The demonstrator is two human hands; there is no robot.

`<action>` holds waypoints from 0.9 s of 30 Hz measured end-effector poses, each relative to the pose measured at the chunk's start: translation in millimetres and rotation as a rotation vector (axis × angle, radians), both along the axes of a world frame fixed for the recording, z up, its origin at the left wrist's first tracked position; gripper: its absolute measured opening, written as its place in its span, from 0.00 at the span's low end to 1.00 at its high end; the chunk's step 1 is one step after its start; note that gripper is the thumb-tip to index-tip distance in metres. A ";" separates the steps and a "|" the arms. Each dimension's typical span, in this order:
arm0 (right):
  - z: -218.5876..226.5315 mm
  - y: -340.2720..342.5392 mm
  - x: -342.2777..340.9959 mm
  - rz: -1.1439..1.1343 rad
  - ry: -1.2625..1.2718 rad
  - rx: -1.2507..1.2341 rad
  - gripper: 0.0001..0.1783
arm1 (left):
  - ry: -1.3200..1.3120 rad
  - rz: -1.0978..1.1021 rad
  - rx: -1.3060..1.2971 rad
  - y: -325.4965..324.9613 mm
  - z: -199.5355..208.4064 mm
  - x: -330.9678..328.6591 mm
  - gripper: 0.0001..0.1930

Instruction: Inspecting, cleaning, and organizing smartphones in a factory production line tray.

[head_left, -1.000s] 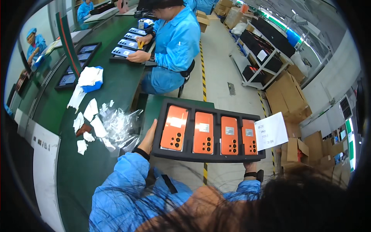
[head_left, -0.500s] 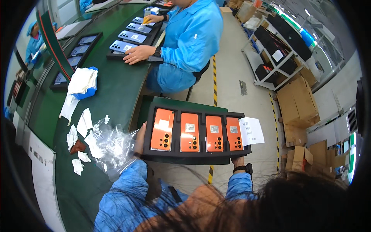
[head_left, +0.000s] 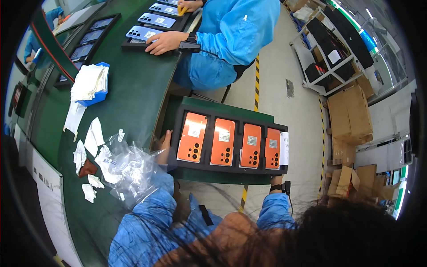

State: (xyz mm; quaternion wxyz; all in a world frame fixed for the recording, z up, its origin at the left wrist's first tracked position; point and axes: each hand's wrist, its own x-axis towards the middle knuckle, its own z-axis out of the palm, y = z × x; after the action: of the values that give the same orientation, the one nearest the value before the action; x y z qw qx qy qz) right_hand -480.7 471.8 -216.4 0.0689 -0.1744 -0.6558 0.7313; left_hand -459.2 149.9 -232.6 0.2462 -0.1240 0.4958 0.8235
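Note:
A black foam tray [head_left: 237,147] is in front of me with several orange phones [head_left: 222,142] in its slots, backs up, camera lenses toward me. My left hand [head_left: 165,147] grips the tray's left end, thumb up. At the near right corner, my right hand [head_left: 276,180] holds the tray from below, its fingers mostly hidden. A white paper sheet with handwriting [head_left: 284,149] sticks up at the tray's right end. Beneath the tray a green board [head_left: 240,111] shows along its far and near sides.
On the green table [head_left: 133,93] to my left lie clear plastic bags [head_left: 133,171], torn white paper [head_left: 94,137] and a blue box of white cloths [head_left: 100,95]. A co-worker [head_left: 235,31] handles blue phones [head_left: 155,20] ahead. A shelf cart [head_left: 329,80] and cartons [head_left: 349,118] stand right.
The tray sits a little further right and away from me in the picture, with more green board showing on its near side. The paper sheet, earlier spread outward, now appears narrow.

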 end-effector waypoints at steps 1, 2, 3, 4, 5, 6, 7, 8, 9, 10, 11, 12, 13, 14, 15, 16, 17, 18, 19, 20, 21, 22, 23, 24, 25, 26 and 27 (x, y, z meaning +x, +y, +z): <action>-22.0 54.0 92.9 -0.318 0.030 0.053 0.20 | 0.099 0.037 -0.320 2.4 -54.6 -8.3 0.28; -42.3 101.1 163.8 -0.514 0.030 0.005 0.20 | 0.191 0.089 -0.657 4.6 -97.8 -14.7 0.28; -64.5 150.0 238.3 -0.647 0.029 -0.044 0.20 | 0.073 0.180 -0.405 6.2 -121.9 -16.0 0.24; -85.0 214.8 324.5 -0.730 0.111 -0.073 0.20 | 0.050 0.144 -0.456 39.3 -129.6 -1.6 0.23; -68.0 190.6 318.4 -0.826 -0.242 0.190 0.17 | 0.005 0.164 -0.485 30.6 -129.6 21.2 0.22; -63.2 183.7 322.0 -0.957 -0.311 0.091 0.17 | -0.012 0.183 -0.506 32.6 -123.5 40.2 0.21; -58.0 174.5 323.6 -0.975 -0.364 0.251 0.16 | -0.047 0.206 -0.510 39.8 -115.7 68.5 0.20; -69.6 172.8 334.9 -0.991 -0.368 0.311 0.16 | -0.062 0.224 -0.519 44.1 -101.3 89.1 0.19; -66.7 163.6 344.5 -0.914 -0.413 0.430 0.15 | -0.082 0.248 -0.523 44.5 -91.3 109.9 0.18; -107.2 177.3 364.8 -0.899 -0.284 0.826 0.15 | -0.094 0.273 -0.510 45.9 -80.5 130.7 0.17; -110.8 151.6 360.0 -0.831 -0.421 0.991 0.15 | -0.113 0.310 -0.525 29.3 -66.1 143.9 0.16; -153.7 167.4 381.6 -0.852 -0.280 1.283 0.15 | -0.120 0.294 -0.490 34.4 -40.3 153.8 0.15; -106.4 96.1 355.3 -0.610 -0.508 1.054 0.15 | -0.077 -0.066 -0.755 5.9 15.4 165.5 0.13; -140.6 105.0 377.9 -0.326 -0.519 1.085 0.14 | 0.237 -0.041 -0.667 3.6 6.1 183.7 0.12; -156.6 100.0 387.8 -0.037 -0.531 1.107 0.14 | 0.163 -0.184 -0.344 -2.9 26.3 190.8 0.14; -169.7 102.8 389.0 0.360 -0.756 0.673 0.12 | 0.426 -0.305 -0.451 -5.2 48.0 200.5 0.15; -166.4 72.3 377.0 0.557 -0.844 0.434 0.12 | 0.365 -0.476 -0.610 -9.2 111.4 204.2 0.16; -145.2 28.9 356.3 0.716 -0.848 0.265 0.11 | 0.514 -0.492 -0.575 -16.5 126.6 212.5 0.17; -119.7 -7.9 333.7 0.873 -0.840 0.140 0.11 | 0.463 -0.435 -0.495 -22.8 143.9 226.8 0.14; -85.7 -32.6 313.8 1.003 -0.841 0.030 0.11 | 0.513 -0.540 -0.488 -31.6 168.0 229.4 0.18; -48.8 -58.1 290.9 1.155 -0.830 -0.037 0.11 | 0.521 -0.467 -0.419 -41.4 176.9 240.1 0.18; -8.0 -80.1 271.2 1.301 -0.824 -0.069 0.11 | 0.536 -0.403 -0.343 -51.3 183.4 251.9 0.18; 39.6 -99.6 247.5 1.447 -0.811 -0.062 0.11 | 0.542 -0.325 -0.374 -64.7 192.5 264.3 0.19; 82.7 -123.9 230.6 1.603 -0.786 -0.014 0.10 | 0.541 -0.241 -0.404 -80.1 202.7 279.8 0.19; 140.6 -148.9 213.2 1.735 -0.736 0.097 0.10 | 0.516 -0.165 -0.526 -98.1 216.4 296.9 0.19; 213.2 -181.8 207.1 1.873 -0.596 0.420 0.12 | 0.543 -0.063 -0.556 -110.4 228.0 309.1 0.18; 234.1 -206.1 194.1 1.899 -0.472 0.385 0.13 | 0.463 0.059 -0.417 -123.4 232.1 324.1 0.17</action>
State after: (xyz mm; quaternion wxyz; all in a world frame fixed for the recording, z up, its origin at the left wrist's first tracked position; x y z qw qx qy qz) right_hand -286.6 265.7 17.7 -0.6497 0.2957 -0.6276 0.3108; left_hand -135.2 26.5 -0.5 0.0720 0.0046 0.6932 0.7171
